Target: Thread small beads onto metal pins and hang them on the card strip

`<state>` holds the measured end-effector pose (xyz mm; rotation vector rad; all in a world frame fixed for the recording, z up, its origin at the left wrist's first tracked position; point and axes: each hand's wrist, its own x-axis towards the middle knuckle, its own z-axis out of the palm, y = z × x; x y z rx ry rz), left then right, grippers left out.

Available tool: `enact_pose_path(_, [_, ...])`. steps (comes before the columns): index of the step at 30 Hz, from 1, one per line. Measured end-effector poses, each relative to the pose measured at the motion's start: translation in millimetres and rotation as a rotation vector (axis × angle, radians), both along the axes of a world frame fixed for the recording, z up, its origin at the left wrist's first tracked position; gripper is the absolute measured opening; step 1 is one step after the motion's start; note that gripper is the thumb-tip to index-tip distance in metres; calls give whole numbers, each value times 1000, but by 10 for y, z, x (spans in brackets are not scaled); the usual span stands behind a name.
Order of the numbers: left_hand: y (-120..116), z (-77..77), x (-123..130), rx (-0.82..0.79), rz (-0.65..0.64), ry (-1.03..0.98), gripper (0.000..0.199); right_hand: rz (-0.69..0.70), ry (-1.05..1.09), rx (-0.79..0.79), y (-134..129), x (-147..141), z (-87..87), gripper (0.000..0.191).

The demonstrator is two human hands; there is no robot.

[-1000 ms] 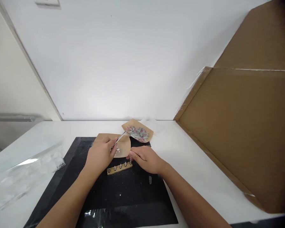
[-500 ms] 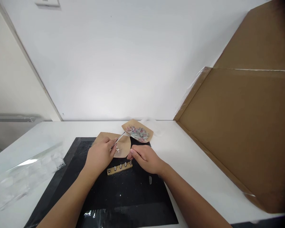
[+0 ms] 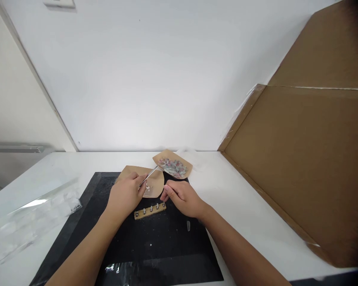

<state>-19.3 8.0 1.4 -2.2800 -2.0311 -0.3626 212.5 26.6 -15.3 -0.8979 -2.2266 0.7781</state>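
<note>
Near a tan, metal-studded strip [image 3: 148, 211], left hand [image 3: 125, 194] clasps a silvery tool [image 3: 151, 172], right hand [image 3: 181, 197] pinches together.

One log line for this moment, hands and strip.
left hand: holding metal tool over near tray | right hand: near strip's right end, grip contents unclear | strip: on mat

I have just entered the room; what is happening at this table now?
A person works with both bare hands over a black mat. The left hand holds a thin metal tool above a paper tray with small white pieces. The right hand is pinched near the right end of a wooden strip with a row of metal fittings; whether it holds anything is too small to tell. Behind, another tray holds many small coloured pieces.
</note>
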Motion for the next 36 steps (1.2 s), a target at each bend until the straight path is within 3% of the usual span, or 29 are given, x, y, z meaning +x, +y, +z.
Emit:
enact_pose_path(15, [-3, -12, 5, 7, -8, 4, 38, 23, 54, 7, -30, -23, -22, 46])
enact_pose_path(36, [-21, -14, -5, 0, -33, -7, 38, 42, -133, 93, -49, -84, -93, 42])
